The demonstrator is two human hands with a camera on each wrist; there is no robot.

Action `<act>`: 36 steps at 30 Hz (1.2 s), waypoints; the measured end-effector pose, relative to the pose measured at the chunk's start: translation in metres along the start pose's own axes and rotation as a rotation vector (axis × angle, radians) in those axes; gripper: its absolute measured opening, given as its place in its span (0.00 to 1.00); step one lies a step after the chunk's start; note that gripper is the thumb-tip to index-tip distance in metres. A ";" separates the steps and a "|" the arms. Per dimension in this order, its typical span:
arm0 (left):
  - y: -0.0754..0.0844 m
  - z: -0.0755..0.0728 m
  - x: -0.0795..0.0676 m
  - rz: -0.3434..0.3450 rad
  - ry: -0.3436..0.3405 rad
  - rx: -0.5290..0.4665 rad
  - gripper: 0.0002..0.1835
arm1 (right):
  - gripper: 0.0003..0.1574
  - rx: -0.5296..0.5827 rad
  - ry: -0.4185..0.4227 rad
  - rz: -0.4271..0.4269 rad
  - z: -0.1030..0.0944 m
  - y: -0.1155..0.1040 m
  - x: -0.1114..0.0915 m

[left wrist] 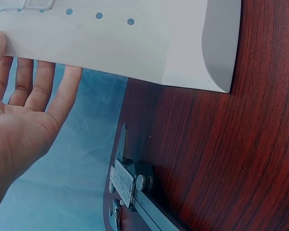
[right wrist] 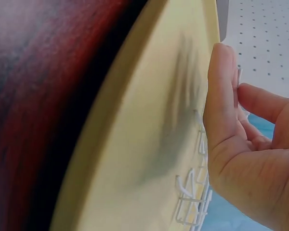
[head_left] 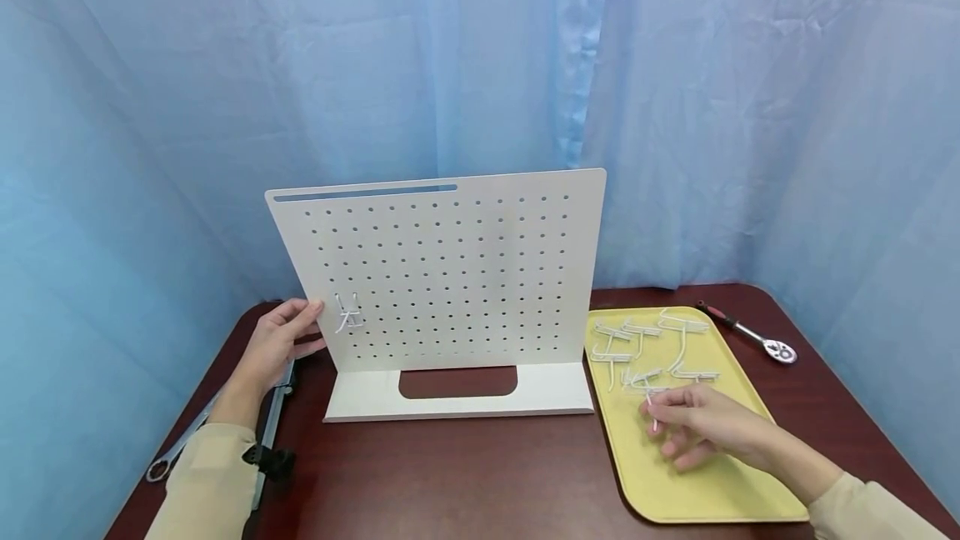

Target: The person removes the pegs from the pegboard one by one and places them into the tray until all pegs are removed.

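Observation:
A white pegboard [head_left: 465, 273] stands upright on its base, with one white wire hook [head_left: 349, 319] fitted in its holes near the left edge. My left hand [head_left: 276, 347] grips that edge; in the left wrist view the thumb lies in front of the board and the fingers [left wrist: 42, 86] behind it. Over the yellow tray [head_left: 637, 482], my right hand [head_left: 712, 423] pinches another white wire hook [head_left: 655, 422] between thumb and fingers. Several similar hooks [head_left: 682, 325] lie in the tray's far half. The right wrist view mostly hides the held hook behind the fingers.
A ratchet wrench [head_left: 778, 351] lies right of the tray. On the left, under and beside my left forearm, are a digital caliper [left wrist: 125, 183] and a combination wrench [head_left: 159, 469]. Blue curtains [head_left: 487, 65] surround the dark wooden table [head_left: 450, 482].

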State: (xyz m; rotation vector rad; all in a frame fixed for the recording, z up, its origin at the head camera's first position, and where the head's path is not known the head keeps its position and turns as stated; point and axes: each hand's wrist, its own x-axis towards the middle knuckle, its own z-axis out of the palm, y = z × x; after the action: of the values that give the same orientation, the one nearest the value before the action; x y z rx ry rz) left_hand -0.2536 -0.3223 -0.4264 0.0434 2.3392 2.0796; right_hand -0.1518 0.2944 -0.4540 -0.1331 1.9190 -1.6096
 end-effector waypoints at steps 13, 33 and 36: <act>0.002 0.001 -0.001 0.008 0.005 0.013 0.15 | 0.28 0.014 0.006 0.081 0.002 0.010 0.012; 0.002 0.001 -0.003 0.016 0.002 0.002 0.14 | 0.25 -0.111 0.049 0.062 0.007 0.004 0.009; 0.003 0.001 -0.003 0.015 0.002 0.004 0.14 | 0.25 -0.103 0.038 0.053 0.006 0.003 0.008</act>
State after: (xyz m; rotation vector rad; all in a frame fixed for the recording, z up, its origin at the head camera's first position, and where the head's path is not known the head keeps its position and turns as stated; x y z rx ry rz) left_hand -0.2507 -0.3207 -0.4237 0.0591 2.3516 2.0823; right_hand -0.1538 0.2861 -0.4600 -0.0940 2.0184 -1.4897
